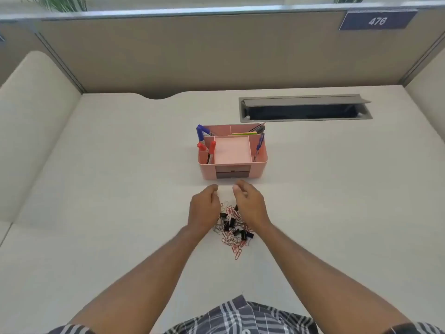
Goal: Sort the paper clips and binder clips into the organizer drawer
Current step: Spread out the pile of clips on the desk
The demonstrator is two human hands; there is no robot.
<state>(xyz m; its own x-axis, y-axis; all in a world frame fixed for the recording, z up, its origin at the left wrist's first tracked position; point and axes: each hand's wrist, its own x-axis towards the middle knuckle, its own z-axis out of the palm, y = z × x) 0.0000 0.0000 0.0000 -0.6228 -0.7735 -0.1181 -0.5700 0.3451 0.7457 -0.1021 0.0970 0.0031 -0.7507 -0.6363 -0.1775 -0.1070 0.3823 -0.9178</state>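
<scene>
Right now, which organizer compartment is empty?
The large square front-centre compartment of the pink organizer: bare floor showing. The compartments around it hold red-capped markers, blue pens or other stationery.

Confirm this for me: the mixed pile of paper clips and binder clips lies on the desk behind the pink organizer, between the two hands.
Not quite. The head view shows the pile of clips in front of the pink organizer, on the person's side, not behind it. It does lie on the desk between the left hand and right hand.
</scene>
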